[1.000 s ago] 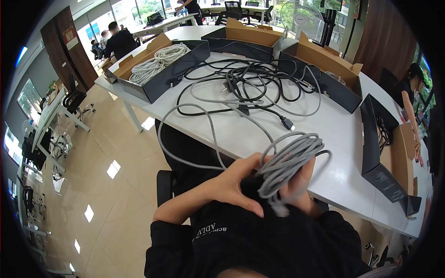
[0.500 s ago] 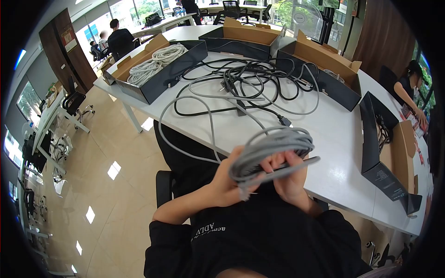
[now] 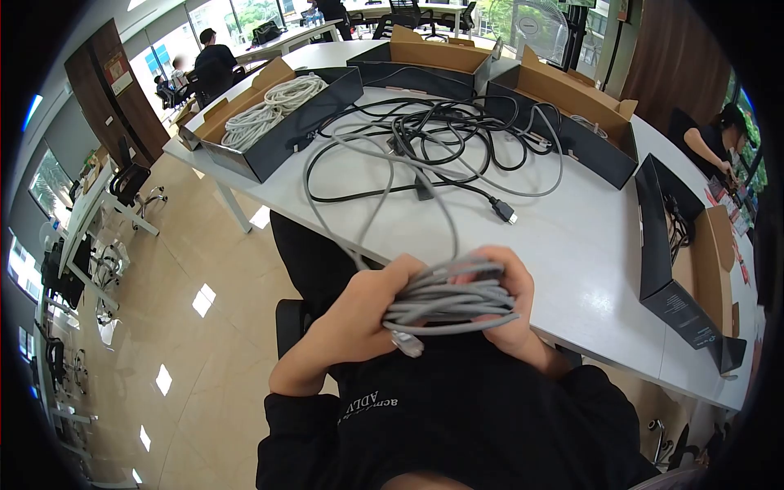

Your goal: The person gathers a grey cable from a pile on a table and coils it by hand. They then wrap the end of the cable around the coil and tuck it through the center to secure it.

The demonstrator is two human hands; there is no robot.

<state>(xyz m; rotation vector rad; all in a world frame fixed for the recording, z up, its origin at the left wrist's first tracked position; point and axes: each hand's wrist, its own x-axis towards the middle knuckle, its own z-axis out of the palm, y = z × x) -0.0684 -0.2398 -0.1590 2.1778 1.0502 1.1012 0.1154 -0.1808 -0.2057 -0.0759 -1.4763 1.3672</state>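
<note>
A coil of grey network cable (image 3: 449,298) is held between my two hands, in front of my chest at the table's near edge. My left hand (image 3: 355,314) grips the coil's left side, and a clear connector plug (image 3: 407,344) hangs below it. On the right side, my right hand (image 3: 514,298) curls its fingers round the loops. Grey strands run from the coil up to the tangle of black cables (image 3: 441,131) on the table. A black video cable plug (image 3: 503,211) lies at the near side of that tangle.
On the white table (image 3: 572,269), an open box (image 3: 269,114) at left holds coiled pale cables (image 3: 273,110). More open boxes stand at the back (image 3: 425,69), back right (image 3: 563,114) and right (image 3: 686,269), the last with black cables inside. A person (image 3: 710,147) works at far right.
The coil has come down and closer to my body, and its loops lie flatter. My right hand has shifted to its outer right side. The trailing grey strands have moved.
</note>
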